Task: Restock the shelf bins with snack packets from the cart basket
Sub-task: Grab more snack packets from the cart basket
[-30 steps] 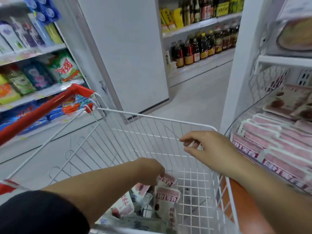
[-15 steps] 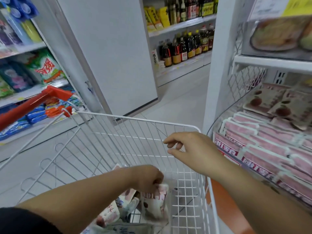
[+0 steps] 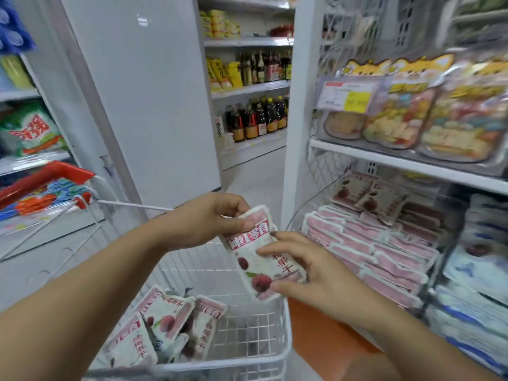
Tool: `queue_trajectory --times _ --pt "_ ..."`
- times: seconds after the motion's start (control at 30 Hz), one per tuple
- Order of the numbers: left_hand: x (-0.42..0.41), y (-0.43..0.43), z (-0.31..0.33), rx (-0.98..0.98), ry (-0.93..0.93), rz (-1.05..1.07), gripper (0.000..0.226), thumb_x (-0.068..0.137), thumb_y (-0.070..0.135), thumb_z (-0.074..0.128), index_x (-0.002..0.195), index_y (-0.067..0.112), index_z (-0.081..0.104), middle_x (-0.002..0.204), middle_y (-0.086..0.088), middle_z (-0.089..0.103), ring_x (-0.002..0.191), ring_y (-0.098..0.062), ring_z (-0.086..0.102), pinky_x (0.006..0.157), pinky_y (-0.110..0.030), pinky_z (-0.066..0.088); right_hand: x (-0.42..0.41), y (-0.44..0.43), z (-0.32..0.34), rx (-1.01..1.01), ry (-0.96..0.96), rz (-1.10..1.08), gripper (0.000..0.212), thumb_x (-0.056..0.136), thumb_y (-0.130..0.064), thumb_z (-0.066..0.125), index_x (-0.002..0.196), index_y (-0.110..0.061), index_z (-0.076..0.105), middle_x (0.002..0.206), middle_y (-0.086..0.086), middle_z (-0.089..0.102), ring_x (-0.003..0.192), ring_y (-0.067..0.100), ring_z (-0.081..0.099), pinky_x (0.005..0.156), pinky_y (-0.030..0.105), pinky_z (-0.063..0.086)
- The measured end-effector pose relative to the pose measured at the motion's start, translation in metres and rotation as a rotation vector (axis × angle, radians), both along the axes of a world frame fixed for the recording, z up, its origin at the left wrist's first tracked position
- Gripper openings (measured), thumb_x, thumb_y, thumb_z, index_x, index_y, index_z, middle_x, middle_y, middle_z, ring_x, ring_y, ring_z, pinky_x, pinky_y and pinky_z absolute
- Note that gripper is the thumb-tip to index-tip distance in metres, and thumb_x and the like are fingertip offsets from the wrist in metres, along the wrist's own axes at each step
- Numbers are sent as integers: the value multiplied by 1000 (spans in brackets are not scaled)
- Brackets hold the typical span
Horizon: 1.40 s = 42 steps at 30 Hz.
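You're holding one white-and-pink plastic snack packet with red fruit printed on it up between both hands, just above the white wire cart basket. Your left hand is pinching its top edge, and your right hand is gripping the lower half, fingers across the front. More matching packets are lying heaped in the basket below your left wrist. The clear-fronted shelf bin, with rows of pink packets filling it, is sitting just right of your right hand.
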State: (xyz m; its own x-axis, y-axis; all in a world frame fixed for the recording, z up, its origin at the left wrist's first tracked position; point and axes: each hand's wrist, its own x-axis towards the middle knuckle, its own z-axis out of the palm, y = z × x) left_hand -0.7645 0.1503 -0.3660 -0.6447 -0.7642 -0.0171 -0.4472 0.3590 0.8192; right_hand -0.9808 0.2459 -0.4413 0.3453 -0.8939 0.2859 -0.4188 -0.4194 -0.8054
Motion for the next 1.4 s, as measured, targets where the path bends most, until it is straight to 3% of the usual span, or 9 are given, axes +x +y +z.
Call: queue_trajectory --times 0.2,0.4,0.57,0.7,0.77,0.87,0.97,1.1,1.4 --pt "-81 11 -6 -58 206 -16 21 85 25 70 99 9 72 88 0 76 78 -13 70 71 -26 55 -44 33 15 -7 -6 -256 52 83 -21 78 121 -52 59 130 -24 56 125 -5 50 107 21 39" --pt "-123 9 -36 -319 88 43 30 91 33 68 120 37 61 115 16 66 93 -2 67 83 -25 54 -96 42 8 62 61 -523 60 85 -24 78 137 -41 53 136 -28 47 116 -24 40 101 7 33" --pt "-112 2 -70 -472 -65 113 33 92 30 66 125 35 61 114 19 62 105 -5 61 90 -28 48 -155 7 9 26 137 -973 62 81 -28 82 137 -24 55 137 -1 58 123 14 54 95 21 38" --pt "-114 0 -86 -525 -130 78 35 92 32 66 127 33 62 124 15 62 111 -9 61 100 -35 45 -216 -39 -4 177 184 -1150 56 56 -53 79 108 -55 59 116 -1 68 91 28 69 81 40 58" --pt "-117 1 -91 -535 -157 52 36 93 33 63 129 35 59 126 15 60 112 -9 59 103 -38 42 -240 -58 -13 224 155 -1177 54 37 -63 73 89 -66 56 102 -12 70 92 27 69 96 48 52" --pt "-119 2 -100 -553 -225 41 39 95 36 58 134 41 52 129 19 56 110 -6 56 107 -36 38 -246 -63 -12 264 251 -1203 47 50 -51 90 80 -63 55 86 -31 58 88 15 67 105 56 43" --pt "-120 3 -104 -580 -258 37 41 97 38 54 137 44 48 133 22 52 117 -3 52 113 -37 30 -243 -69 -15 291 453 -1250 67 45 -73 77 106 -67 52 113 -16 66 107 27 63 106 60 40" --pt "-118 3 -105 -584 -251 36 40 97 39 53 137 45 46 130 25 52 117 0 52 115 -37 27 -233 -76 -13 420 800 -1305 82 59 -91 58 133 -57 47 137 -2 59 136 29 44 117 66 6" --pt "-115 6 -105 -562 -283 40 41 99 40 51 138 46 42 133 26 49 124 2 48 121 -39 16 -232 -75 -15 428 1064 -1309 92 62 -97 36 137 -45 47 154 -2 40 148 33 20 111 74 -4"
